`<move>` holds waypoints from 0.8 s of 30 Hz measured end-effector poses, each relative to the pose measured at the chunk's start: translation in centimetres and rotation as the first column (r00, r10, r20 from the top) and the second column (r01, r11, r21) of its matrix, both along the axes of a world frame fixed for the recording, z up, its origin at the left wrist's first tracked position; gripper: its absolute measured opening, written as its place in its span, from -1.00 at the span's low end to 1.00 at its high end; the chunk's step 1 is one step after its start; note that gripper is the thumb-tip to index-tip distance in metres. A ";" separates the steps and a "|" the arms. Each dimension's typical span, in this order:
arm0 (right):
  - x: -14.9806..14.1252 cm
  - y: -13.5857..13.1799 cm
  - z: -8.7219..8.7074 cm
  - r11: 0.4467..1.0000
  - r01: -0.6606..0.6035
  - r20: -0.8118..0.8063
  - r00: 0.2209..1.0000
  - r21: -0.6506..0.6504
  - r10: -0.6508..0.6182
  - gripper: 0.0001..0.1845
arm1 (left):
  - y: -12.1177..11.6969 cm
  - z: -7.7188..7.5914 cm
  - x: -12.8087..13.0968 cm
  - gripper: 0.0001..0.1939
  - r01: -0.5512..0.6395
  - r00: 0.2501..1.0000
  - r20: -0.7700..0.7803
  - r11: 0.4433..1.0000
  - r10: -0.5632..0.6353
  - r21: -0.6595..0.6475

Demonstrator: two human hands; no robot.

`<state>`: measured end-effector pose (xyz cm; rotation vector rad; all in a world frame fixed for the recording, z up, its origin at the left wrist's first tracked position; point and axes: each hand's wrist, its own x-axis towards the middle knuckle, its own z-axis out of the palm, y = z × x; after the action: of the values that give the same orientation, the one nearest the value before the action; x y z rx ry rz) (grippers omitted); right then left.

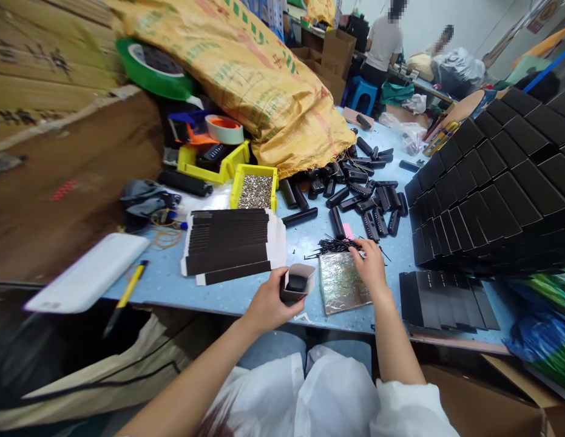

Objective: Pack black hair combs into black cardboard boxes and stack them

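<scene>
My left hand [266, 306] is closed around a small black box [291, 296] above the table's front edge. The box's end flaps stand up, and a dark rounded object [297, 283] shows inside it. My right hand [372, 267] reaches over a flat silver-wrapped block [341, 284], its fingertips at a pile of thin black sticks [332, 246]. Its thumb and fingers are drawn together there, and what they grip is too small to make out. Left of the box lies a row of overlapping flat black cartons [227, 243] with white flaps.
Many black handheld devices [355, 182] lie loose beyond the block. A yellow bin [235, 193] holds small metal parts. Stacked black boxes [487, 182] rise at right, with flat black cartons [446, 297] before them. A yellow sack [264, 91] leans behind. Two people work in the background.
</scene>
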<state>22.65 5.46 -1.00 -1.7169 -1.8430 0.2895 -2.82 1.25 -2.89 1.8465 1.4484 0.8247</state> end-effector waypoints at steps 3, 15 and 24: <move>2.7 1.3 -1.9 0.982 0.130 0.271 0.959 -0.135 -0.090 -0.77 | 0.6 0.3 0.7 -0.42 0.053 0.998 0.046 0.996 -0.049 -0.072; -2.7 2.9 -0.6 0.930 -0.013 0.407 0.897 -0.368 0.174 -0.75 | 3.0 0.4 3.3 -0.20 0.268 0.961 -0.059 0.963 -0.269 -0.018; -1.6 2.0 4.5 0.963 -0.154 -0.054 0.988 -0.221 0.146 -0.78 | 2.5 0.1 2.0 -0.09 0.202 0.979 -0.022 0.978 -0.203 -0.062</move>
<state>21.04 7.43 3.51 -1.7066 -1.9787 0.6095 -0.85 3.78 -2.83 1.9295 1.2617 0.6515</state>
